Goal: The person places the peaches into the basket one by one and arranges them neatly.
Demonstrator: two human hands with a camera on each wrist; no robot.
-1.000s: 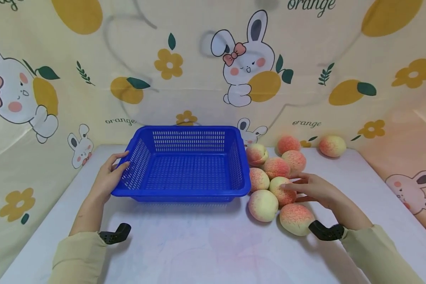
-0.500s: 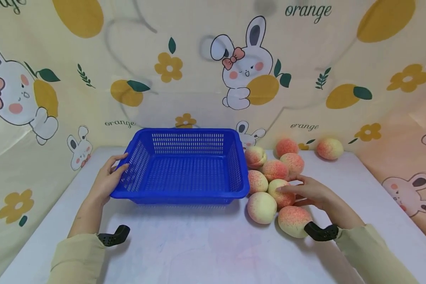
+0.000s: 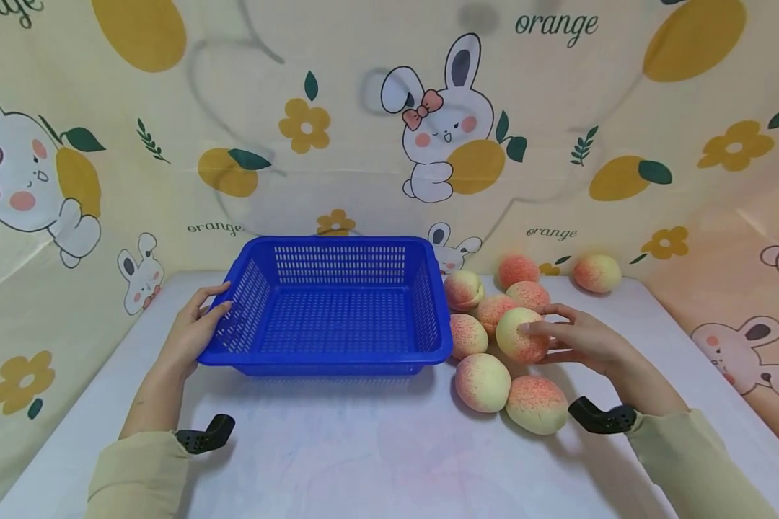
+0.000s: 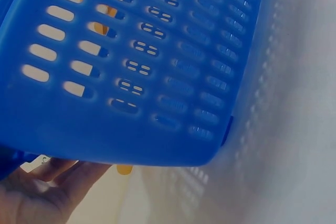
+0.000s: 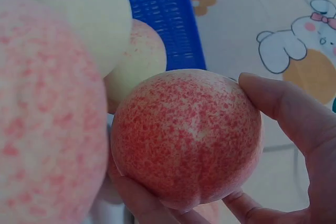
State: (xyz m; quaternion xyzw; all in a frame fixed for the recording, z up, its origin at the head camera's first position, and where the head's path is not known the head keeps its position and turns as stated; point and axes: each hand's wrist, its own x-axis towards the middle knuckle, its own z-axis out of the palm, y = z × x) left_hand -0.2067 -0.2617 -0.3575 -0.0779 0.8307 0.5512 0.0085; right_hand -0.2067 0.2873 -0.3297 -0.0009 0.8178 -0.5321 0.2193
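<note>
A blue perforated plastic basket point(image 3: 337, 362) stands tilted a little towards me, with nothing in it. Its left rim is gripped by my left hand point(image 3: 191, 328), thumb over the edge. In the left wrist view the fingers point(image 4: 79, 182) show beside the slotted basket wall point(image 4: 131, 145). My right hand point(image 3: 587, 344) holds a yellow-and-red peach point(image 3: 518, 335) between thumb and fingers, raised above the others to the right of the basket. The right wrist view shows the speckled red side of this peach point(image 5: 186, 137), with thumb and fingertips around it.
Several peaches lie on the white table point(image 3: 337, 461) right of the basket, including a pale one point(image 3: 483, 382) and a larger one point(image 3: 537, 406) in front. A lone peach point(image 3: 597, 273) sits at the back right. A patterned cloth point(image 3: 357, 144) hangs behind.
The peach in my right hand has risen out of the cluster, and the pale front peach has shifted slightly right. My left hand stays on the basket's rim.
</note>
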